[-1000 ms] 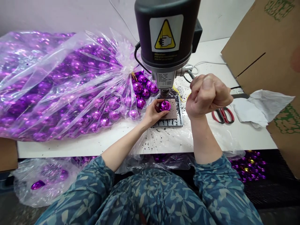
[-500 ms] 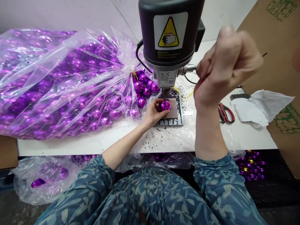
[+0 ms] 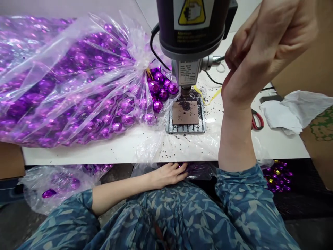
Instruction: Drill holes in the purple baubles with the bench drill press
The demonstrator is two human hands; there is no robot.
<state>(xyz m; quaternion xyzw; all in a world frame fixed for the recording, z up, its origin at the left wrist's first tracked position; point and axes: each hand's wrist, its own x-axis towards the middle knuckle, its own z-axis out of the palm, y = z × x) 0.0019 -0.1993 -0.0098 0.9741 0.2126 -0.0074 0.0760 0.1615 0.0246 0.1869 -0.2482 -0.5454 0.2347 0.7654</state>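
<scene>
My right hand (image 3: 260,45) is raised beside the drill press head (image 3: 192,31), its fingers closed round the press's lever (image 3: 217,59). The drill bit (image 3: 186,92) stands above a bare brown plate (image 3: 185,113), which rests on a slotted metal base (image 3: 186,129) dusted with dark shavings. My left hand (image 3: 169,173) lies below the table's front edge with its fingers stretched out. The fingertips touch a clear bag (image 3: 200,170) with purple pieces inside. I see nothing held in that hand.
A big clear bag of purple faceted baubles (image 3: 78,80) fills the table's left, open near the press. Red-handled scissors (image 3: 256,119), crumpled white paper (image 3: 291,111) and a cardboard box (image 3: 319,139) lie right. Another bag (image 3: 57,180) and loose purple baubles (image 3: 278,175) sit below the table.
My left hand took the purple bauble off the plate and dropped below the table edge. My right hand rose with the lever, and the bit lifted off the plate.
</scene>
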